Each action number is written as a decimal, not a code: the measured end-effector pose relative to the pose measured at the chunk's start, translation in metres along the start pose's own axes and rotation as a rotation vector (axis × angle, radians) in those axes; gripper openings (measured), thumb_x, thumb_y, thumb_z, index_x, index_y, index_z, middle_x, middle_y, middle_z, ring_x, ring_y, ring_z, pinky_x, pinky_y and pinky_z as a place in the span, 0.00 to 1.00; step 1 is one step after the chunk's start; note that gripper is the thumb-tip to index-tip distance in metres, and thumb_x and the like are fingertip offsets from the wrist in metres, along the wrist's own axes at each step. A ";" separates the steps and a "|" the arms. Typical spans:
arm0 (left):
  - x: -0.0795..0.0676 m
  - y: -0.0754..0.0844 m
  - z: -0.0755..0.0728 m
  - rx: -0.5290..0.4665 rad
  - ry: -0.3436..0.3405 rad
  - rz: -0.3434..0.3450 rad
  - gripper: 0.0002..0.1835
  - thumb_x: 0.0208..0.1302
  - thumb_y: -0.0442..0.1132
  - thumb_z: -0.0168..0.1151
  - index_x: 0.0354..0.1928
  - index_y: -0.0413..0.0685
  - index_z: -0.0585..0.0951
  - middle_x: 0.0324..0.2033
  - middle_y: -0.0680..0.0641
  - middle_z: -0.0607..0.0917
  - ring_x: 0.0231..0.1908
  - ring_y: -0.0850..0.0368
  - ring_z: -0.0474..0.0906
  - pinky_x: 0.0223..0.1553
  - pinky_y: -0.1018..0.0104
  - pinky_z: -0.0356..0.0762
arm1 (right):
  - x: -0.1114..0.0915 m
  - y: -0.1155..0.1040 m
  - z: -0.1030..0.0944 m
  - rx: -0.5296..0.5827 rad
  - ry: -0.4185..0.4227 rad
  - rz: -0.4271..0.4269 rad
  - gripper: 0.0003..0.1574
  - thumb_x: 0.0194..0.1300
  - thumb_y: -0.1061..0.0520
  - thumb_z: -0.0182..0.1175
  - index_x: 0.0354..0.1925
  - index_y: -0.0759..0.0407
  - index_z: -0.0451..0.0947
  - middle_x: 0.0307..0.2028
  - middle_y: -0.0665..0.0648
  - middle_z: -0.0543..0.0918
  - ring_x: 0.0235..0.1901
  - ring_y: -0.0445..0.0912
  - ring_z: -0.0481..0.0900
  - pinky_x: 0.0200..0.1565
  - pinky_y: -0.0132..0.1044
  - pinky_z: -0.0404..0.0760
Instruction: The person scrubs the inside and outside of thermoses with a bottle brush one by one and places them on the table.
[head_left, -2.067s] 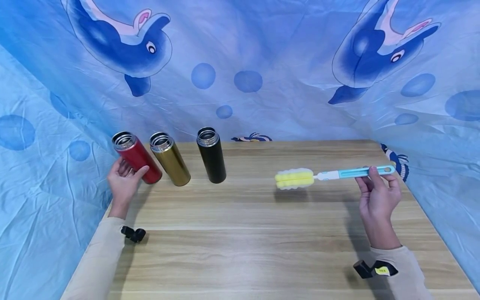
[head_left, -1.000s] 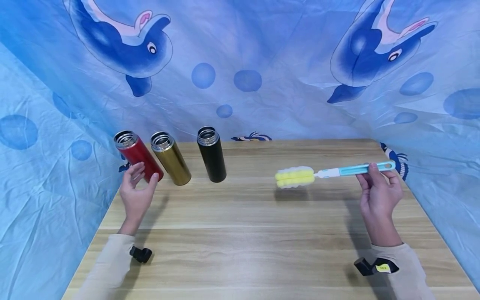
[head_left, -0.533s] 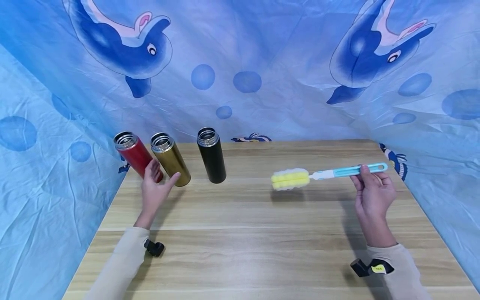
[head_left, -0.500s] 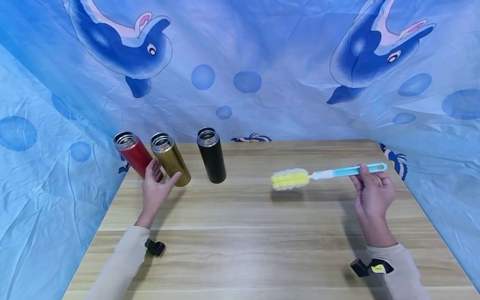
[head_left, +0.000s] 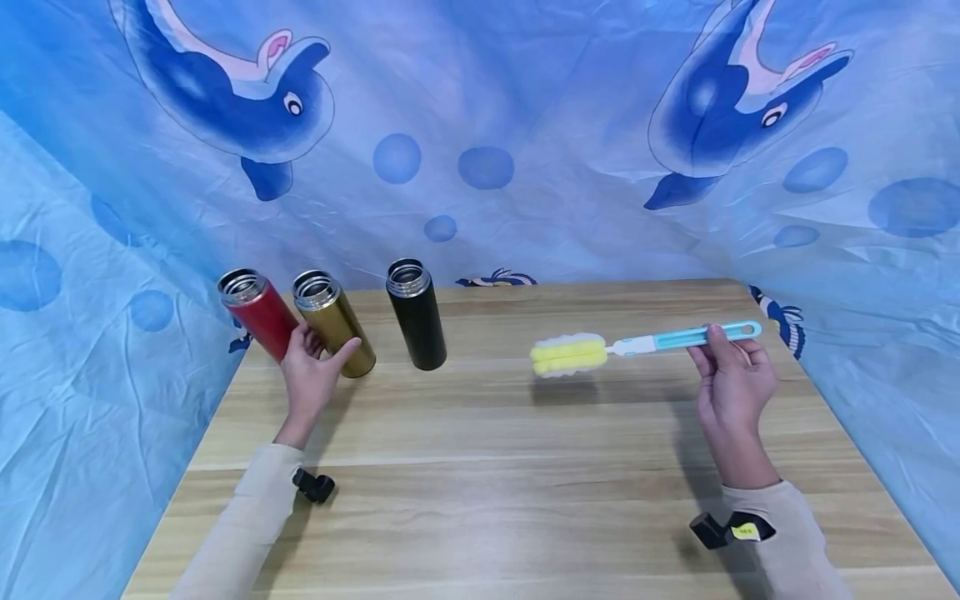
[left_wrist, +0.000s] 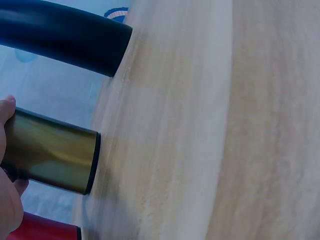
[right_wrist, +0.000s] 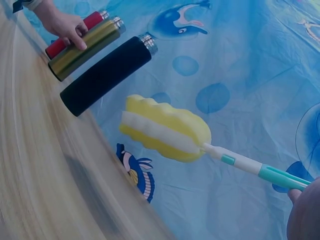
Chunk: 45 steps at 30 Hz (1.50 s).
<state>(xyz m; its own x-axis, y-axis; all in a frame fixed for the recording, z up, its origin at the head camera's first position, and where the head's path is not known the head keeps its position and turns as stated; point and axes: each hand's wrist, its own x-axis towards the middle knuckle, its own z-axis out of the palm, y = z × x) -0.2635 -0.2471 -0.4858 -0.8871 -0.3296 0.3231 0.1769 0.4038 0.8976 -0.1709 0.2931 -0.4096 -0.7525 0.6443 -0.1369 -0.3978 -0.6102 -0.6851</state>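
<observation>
A gold vacuum flask (head_left: 347, 327) stands lidless on the table, and my left hand (head_left: 309, 379) grips its lower part. The thumb lies on its right side and the fingers reach into the gap by the red flask (head_left: 266, 315). In the left wrist view, the thumb and a fingertip show on either side of the gold flask (left_wrist: 55, 150). My right hand (head_left: 738, 387) pinches the turquoise handle of a bottle brush (head_left: 570, 356), held level above the table. Its yellow-and-white sponge head (right_wrist: 165, 131) points left, touching nothing.
A black flask (head_left: 417, 318), also lidless, stands upright to the right of the gold one. The wooden table (head_left: 487, 500) meets a blue curtain (head_left: 555, 225) with dolphins along its back and sides.
My left hand has let go of the red flask, moved right and taken hold of the gold flask. My right hand still holds the brush, nearly in the same place.
</observation>
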 end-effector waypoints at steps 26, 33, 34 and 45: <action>-0.037 0.044 -0.018 0.136 -0.072 0.148 0.40 0.55 0.43 0.80 0.69 0.46 0.74 0.65 0.41 0.79 0.62 0.40 0.78 0.63 0.39 0.74 | -0.004 -0.002 0.017 0.104 -0.114 -0.070 0.20 0.57 0.73 0.71 0.44 0.71 0.72 0.32 0.65 0.86 0.28 0.51 0.89 0.33 0.37 0.87; -0.045 0.053 -0.021 0.176 -0.165 0.187 0.40 0.52 0.42 0.82 0.67 0.44 0.75 0.63 0.40 0.81 0.61 0.38 0.80 0.62 0.40 0.74 | -0.007 -0.006 0.028 0.124 -0.139 -0.078 0.20 0.59 0.73 0.70 0.46 0.72 0.72 0.33 0.66 0.86 0.29 0.51 0.89 0.33 0.37 0.87; -0.046 0.054 -0.022 0.181 -0.181 0.187 0.40 0.52 0.42 0.82 0.67 0.44 0.75 0.63 0.39 0.81 0.61 0.39 0.80 0.61 0.40 0.75 | -0.008 -0.006 0.029 0.124 -0.140 -0.079 0.20 0.58 0.73 0.71 0.46 0.72 0.72 0.33 0.66 0.86 0.29 0.51 0.89 0.33 0.37 0.87; -0.052 0.062 -0.023 0.213 -0.353 0.271 0.41 0.48 0.39 0.84 0.66 0.42 0.76 0.60 0.38 0.82 0.58 0.36 0.80 0.59 0.35 0.76 | -0.018 -0.011 0.051 0.171 -0.213 -0.116 0.18 0.60 0.73 0.69 0.45 0.72 0.71 0.32 0.65 0.84 0.29 0.52 0.89 0.34 0.38 0.87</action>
<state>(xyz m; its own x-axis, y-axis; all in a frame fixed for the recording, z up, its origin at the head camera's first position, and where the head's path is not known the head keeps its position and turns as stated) -0.1963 -0.2247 -0.4401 -0.9179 0.1063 0.3822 0.3631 0.6130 0.7017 -0.1799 0.2648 -0.3632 -0.7826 0.6142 0.1010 -0.5570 -0.6185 -0.5543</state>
